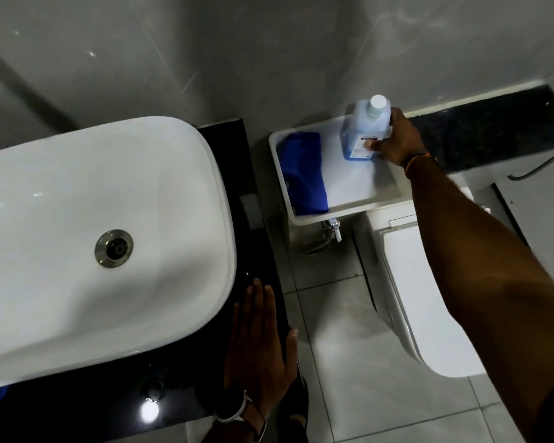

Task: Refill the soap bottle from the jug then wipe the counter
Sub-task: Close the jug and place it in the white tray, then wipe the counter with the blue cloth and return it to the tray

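A clear jug [363,129] of blue liquid with a white cap stands on the white toilet cistern lid [355,187]. My right hand [397,142] grips the jug's right side, thumb on its label. A folded blue cloth [304,172] lies on the left part of the same lid. Flat on the black counter [224,161] beside the white basin [93,238] rests my left hand [259,340], fingers straight. No soap bottle is visible in this view.
The basin fills the left of the view, with a metal drain [113,248] in it. A closed white toilet [429,298] stands below the cistern. Grey floor tiles [349,362] lie between counter and toilet. A dark granite ledge [493,132] runs along the right wall.
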